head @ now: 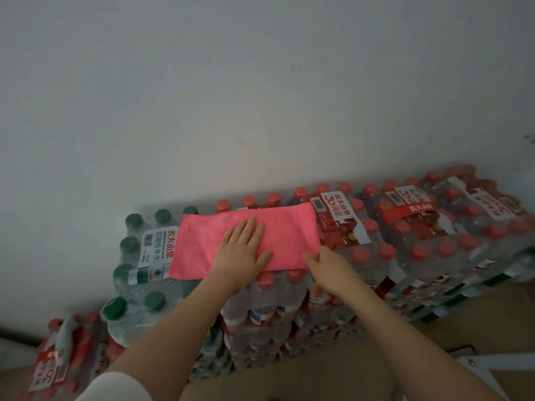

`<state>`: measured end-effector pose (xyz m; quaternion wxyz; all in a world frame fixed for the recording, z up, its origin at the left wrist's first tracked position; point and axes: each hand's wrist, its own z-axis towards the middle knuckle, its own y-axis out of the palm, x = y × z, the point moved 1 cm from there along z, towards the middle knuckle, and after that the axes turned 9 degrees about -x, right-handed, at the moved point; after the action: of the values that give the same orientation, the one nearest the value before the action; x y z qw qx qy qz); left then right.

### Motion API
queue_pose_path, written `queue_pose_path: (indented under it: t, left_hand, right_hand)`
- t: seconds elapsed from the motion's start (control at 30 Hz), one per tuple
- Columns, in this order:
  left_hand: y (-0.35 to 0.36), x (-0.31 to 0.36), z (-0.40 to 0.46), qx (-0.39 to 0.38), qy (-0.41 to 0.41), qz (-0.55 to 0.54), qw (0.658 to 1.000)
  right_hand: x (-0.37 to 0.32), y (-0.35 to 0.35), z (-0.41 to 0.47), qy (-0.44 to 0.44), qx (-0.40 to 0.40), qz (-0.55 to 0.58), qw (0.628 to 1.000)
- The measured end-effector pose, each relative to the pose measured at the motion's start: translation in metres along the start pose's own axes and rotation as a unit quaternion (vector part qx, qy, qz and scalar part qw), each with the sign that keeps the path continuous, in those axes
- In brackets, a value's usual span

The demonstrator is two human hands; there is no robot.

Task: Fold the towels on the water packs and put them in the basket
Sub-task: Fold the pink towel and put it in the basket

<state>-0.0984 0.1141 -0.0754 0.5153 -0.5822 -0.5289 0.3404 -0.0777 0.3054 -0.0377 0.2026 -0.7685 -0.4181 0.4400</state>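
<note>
Head camera looked down at a pink towel (246,241) lying flat on top of the water packs (405,227). The towel was a long strip, so it looked as if it had been folded once already. It sat across the place where a pack with green caps (136,256) met the packs with red caps.

The left hand (241,253) lay flat on the middle of the towel. Its fingers were straight and spread, and they pressed the cloth down. It did not grab anything.

The right hand (327,267) was at the near right corner of the towel. Its fingers were bent and seemed to pinch that corner, but the hand hid the very edge, so I could not be fully sure.

My guess was that the next fold would bring the right end over to the left, to make the towel shorter. So the folding was only partly done.

No basket showed anywhere, so this towel had not gone into one yet. I saw no other towels on the packs, so I could not tell how many were left. More packs stood stacked below, by a plain wall (260,96).
</note>
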Motion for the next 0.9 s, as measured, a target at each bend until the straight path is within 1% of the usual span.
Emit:
queue_pose_path:
  t: [0.03,0.1,0.17,0.23,0.3,0.33,0.37,0.43,0.47,0.5,0.57,0.6,0.63,0.7,0.73,0.77,0.8,0.83,0.87,0.9]
  left_hand:
    - [0.0,0.0,0.0,0.0,0.0,-0.001,1.0]
    - [0.0,0.001,0.0,-0.007,0.004,-0.005,1.0]
    - [-0.001,0.001,0.0,-0.017,0.007,-0.01,1.0]
    - [-0.002,-0.001,0.0,-0.031,0.009,-0.015,0.999]
    - [-0.005,-0.005,0.0,-0.045,0.017,-0.032,0.998]
    - [-0.008,-0.006,0.0,-0.051,0.024,-0.047,0.997]
    - [-0.01,-0.007,0.001,-0.057,0.029,-0.063,0.996]
    - [-0.018,-0.009,0.001,-0.068,0.04,-0.129,0.988]
    - [-0.025,-0.011,0.0,-0.066,0.046,-0.188,0.979]
    - [-0.029,-0.017,0.0,-0.068,0.046,-0.261,0.962]
    - [-0.041,-0.026,-0.006,-0.056,0.035,-0.406,0.912]
    - [-0.048,-0.032,-0.01,-0.044,0.024,-0.48,0.876]
    - [-0.053,-0.038,-0.014,-0.037,0.013,-0.562,0.826]
    - [-0.062,-0.054,-0.022,-0.046,0.004,-0.715,0.698]
    - [-0.066,-0.064,-0.027,-0.052,-0.013,-0.774,0.631]
    - [-0.066,-0.076,-0.029,-0.053,-0.047,-0.815,0.575]
    - [-0.066,-0.088,-0.032,-0.053,-0.087,-0.839,0.534]
    - [-0.062,-0.101,-0.031,-0.048,-0.123,-0.848,0.514]
    - [-0.062,-0.107,-0.032,-0.049,-0.147,-0.847,0.509]
    - [-0.06,-0.112,-0.032,-0.052,-0.165,-0.841,0.513]
  right_hand:
    - [0.0,0.002,-0.001,-0.001,-0.024,0.062,0.998]
    - [0.001,0.006,-0.005,-0.035,-0.007,0.146,0.989]
    - [0.0,0.013,-0.01,-0.055,-0.009,0.272,0.961]
    - [-0.004,0.02,-0.013,-0.052,-0.016,0.427,0.902]
    - [-0.008,0.023,-0.011,-0.054,0.019,0.548,0.835]
    - [-0.012,0.023,-0.01,-0.064,0.037,0.586,0.807]
    - [-0.016,0.021,-0.011,-0.081,0.048,0.607,0.789]
    - [-0.03,0.019,-0.015,-0.129,0.055,0.606,0.783]
    - [-0.04,0.017,-0.019,-0.157,0.057,0.594,0.787]
    - [-0.051,0.016,-0.023,-0.186,0.058,0.578,0.792]
    - [-0.074,0.017,-0.03,-0.255,0.058,0.52,0.813]
    - [-0.087,0.018,-0.035,-0.291,0.054,0.474,0.83]
    - [-0.099,0.02,-0.039,-0.323,0.043,0.42,0.847]
    - [-0.12,0.029,-0.046,-0.366,-0.016,0.305,0.879]
    - [-0.129,0.036,-0.048,-0.379,-0.062,0.241,0.891]
    - [-0.136,0.043,-0.048,-0.386,-0.106,0.177,0.899]
    - [-0.14,0.051,-0.047,-0.382,-0.139,0.126,0.905]
    - [-0.143,0.056,-0.045,-0.37,-0.147,0.102,0.911]
    - [-0.144,0.06,-0.043,-0.359,-0.129,0.107,0.918]
    - [-0.145,0.062,-0.04,-0.346,-0.085,0.13,0.925]
